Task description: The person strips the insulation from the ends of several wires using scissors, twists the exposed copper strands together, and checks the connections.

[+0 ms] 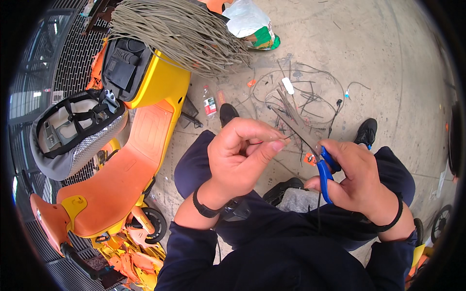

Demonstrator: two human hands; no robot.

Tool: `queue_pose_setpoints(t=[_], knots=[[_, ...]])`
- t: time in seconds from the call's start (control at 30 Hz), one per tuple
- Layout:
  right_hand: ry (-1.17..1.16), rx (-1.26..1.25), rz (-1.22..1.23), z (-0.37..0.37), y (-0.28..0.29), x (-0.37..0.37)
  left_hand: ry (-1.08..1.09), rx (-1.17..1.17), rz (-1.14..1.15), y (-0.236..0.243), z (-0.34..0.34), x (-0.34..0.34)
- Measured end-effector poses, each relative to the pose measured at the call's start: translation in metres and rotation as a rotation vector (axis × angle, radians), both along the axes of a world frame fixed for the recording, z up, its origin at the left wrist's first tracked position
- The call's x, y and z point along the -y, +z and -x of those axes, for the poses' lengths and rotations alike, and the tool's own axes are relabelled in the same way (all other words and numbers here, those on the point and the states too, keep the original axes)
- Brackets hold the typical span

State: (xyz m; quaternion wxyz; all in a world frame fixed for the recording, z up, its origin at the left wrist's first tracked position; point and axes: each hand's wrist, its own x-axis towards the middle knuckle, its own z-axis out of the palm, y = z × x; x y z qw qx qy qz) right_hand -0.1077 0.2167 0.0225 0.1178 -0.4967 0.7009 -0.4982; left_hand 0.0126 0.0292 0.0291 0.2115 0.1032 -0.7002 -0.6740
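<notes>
My right hand is closed round the blue handles of a pair of scissors. The grey blades stand partly apart and point up and to the left. Just left of the blades, my left hand pinches a thin dark cable between thumb and fingertips. A black cable also hangs below the scissors handles over my lap; whether it is the same one I cannot tell. Scraps of cut cable lie on the concrete floor beyond my hands.
Left of me stands an orange and yellow scooter with a grey bag beside its seat. A thick bundle of grey cables rests at its far end. Near my shoe are a plastic bottle and, farther off, a plastic bag.
</notes>
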Motion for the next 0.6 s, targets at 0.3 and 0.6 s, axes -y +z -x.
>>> queue_pose_setpoints(t=[0.3,0.6], knots=[[0.071,0.278,-0.062,0.006,0.006,-0.007,-0.006,0.009,0.105,0.004,-0.004,0.004],[-0.098,0.829,0.088,0.031,0.004,-0.028,0.081,-0.101,0.069,0.003,-0.007,0.01]])
